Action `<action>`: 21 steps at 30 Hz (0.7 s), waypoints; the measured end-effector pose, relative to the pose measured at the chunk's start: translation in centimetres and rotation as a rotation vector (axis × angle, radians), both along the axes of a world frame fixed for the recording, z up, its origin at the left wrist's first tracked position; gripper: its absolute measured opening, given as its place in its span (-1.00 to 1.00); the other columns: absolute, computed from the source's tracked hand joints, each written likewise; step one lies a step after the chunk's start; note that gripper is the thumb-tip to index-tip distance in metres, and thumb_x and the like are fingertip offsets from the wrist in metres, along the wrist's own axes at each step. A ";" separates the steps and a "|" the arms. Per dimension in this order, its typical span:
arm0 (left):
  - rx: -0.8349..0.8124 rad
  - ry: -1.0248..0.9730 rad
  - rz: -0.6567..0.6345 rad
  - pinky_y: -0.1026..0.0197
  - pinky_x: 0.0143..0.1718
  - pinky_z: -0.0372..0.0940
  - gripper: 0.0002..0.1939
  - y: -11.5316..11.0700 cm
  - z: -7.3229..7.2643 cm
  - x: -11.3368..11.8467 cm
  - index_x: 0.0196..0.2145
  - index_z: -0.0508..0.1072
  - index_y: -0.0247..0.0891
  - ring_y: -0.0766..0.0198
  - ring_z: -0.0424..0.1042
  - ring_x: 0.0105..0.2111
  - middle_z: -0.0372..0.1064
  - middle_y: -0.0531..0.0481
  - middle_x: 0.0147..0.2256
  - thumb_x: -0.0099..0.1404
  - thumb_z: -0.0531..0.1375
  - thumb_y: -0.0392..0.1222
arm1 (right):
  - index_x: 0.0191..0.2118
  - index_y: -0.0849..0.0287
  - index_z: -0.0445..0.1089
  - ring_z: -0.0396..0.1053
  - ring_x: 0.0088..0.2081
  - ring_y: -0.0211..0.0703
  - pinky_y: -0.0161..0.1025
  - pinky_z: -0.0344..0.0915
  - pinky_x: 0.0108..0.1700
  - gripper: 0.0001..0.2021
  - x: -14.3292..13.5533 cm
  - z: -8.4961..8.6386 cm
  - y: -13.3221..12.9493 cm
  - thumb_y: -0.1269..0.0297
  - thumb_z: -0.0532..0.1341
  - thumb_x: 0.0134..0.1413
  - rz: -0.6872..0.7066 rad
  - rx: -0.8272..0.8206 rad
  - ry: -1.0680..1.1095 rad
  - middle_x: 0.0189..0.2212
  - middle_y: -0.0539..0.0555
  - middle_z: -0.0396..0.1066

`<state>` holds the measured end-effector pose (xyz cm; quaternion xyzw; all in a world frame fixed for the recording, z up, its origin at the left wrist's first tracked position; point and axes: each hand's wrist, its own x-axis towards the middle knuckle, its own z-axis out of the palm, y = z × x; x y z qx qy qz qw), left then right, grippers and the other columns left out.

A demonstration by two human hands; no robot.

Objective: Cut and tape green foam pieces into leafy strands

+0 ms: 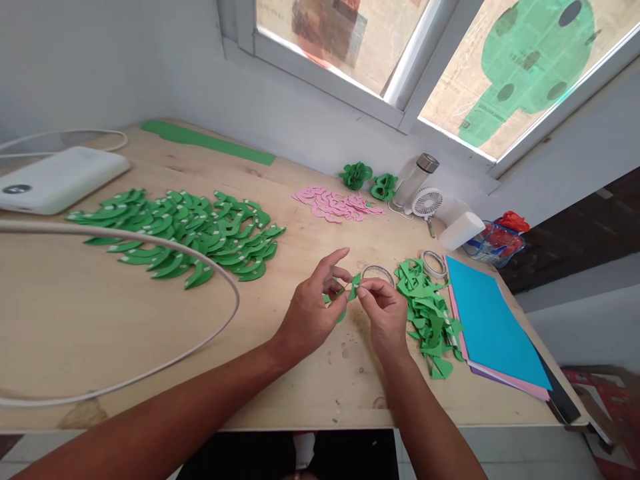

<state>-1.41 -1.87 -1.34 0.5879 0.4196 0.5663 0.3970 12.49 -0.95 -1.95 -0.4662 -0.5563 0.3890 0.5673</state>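
No word, brand or number can be read. Small print runs across the paper (447, 110) behind the right window pane, too faint and blurred to make out. The white power bank (75, 177) bears a dark oval mark (18, 189) near one end, with no legible lettering.

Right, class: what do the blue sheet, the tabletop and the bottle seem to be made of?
Blue sheet: matte card or craft foam, judging by its flat, even colour.
Tabletop: wood or wood-look board, smooth; pale grain and knot-like marks show.
Bottle: clear glass or plastic, see-through; its cap shines like metal.
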 end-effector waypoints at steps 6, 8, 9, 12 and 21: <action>-0.020 -0.031 0.000 0.21 -0.25 0.34 -0.39 0.2 0.0 0.1 0.20 0.12 -0.13 0.31 0.43 -0.32 0.40 0.03 -0.33 0.21 0.14 -0.30 | -0.44 0.13 0.43 0.32 -0.36 -0.17 -0.17 0.26 -0.23 -0.95 -0.1 0.0 -0.1 0.30 0.28 -0.05 -0.007 -0.002 -0.030 -0.46 0.03 0.41; -0.026 -0.049 -0.002 0.22 -0.28 0.34 -0.40 0.2 -0.1 0.1 0.19 0.12 -0.14 0.31 0.43 -0.34 0.40 0.03 -0.33 0.21 0.14 -0.29 | -0.44 0.13 0.43 0.31 -0.36 -0.17 -0.17 0.26 -0.22 -0.94 -0.1 0.0 -0.1 0.29 0.27 -0.05 -0.006 0.000 -0.041 -0.45 0.03 0.41; -0.028 -0.054 -0.005 0.22 -0.28 0.33 -0.40 0.2 -0.1 0.1 0.19 0.12 -0.14 0.31 0.42 -0.35 0.40 0.03 -0.33 0.21 0.14 -0.29 | -0.44 0.13 0.43 0.31 -0.37 -0.17 -0.17 0.26 -0.22 -0.94 -0.1 0.0 -0.1 0.29 0.27 -0.05 -0.004 -0.001 -0.046 -0.45 0.03 0.40; -0.032 -0.045 -0.006 0.22 -0.29 0.33 -0.40 0.2 -0.1 0.1 0.19 0.13 -0.13 0.32 0.41 -0.35 0.40 0.02 -0.31 0.21 0.14 -0.30 | -0.43 0.13 0.43 0.31 -0.37 -0.18 -0.18 0.26 -0.23 -0.94 -0.1 -0.1 -0.1 0.29 0.27 -0.04 -0.008 -0.004 -0.043 -0.46 0.02 0.40; -0.045 -0.009 0.011 0.23 -0.28 0.32 -0.41 0.1 -0.1 0.1 0.19 0.14 -0.12 0.32 0.43 -0.34 0.42 0.02 -0.29 0.20 0.14 -0.30 | -0.44 0.13 0.43 0.31 -0.37 -0.18 -0.20 0.26 -0.24 -0.94 0.0 -0.2 0.0 0.28 0.28 -0.04 -0.008 -0.001 -0.032 -0.47 0.02 0.40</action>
